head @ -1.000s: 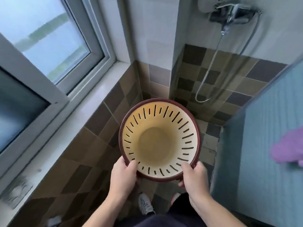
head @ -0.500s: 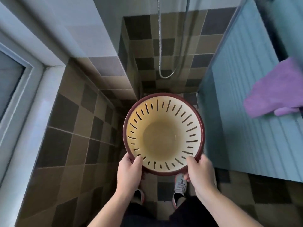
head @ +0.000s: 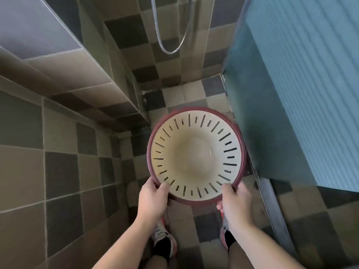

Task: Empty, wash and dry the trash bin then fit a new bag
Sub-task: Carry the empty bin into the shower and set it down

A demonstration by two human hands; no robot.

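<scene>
A narrow bathroom with brown and tan checkered tiles on the floor (head: 180,98) and walls. A person holds a round cream trash bin (head: 196,154) with a dark red rim and slotted sides, open mouth up, above the floor. The left hand (head: 153,199) and right hand (head: 236,202) each clamp its near rim, thumbs inside, fingers curled beneath. Beyond the fingers hangs a shower hose (head: 171,35); right of them stands a blue ribbed partition (head: 301,84). The bin looks empty. Wet plastic could slip from so shallow a grip, or knock the partition.
</scene>
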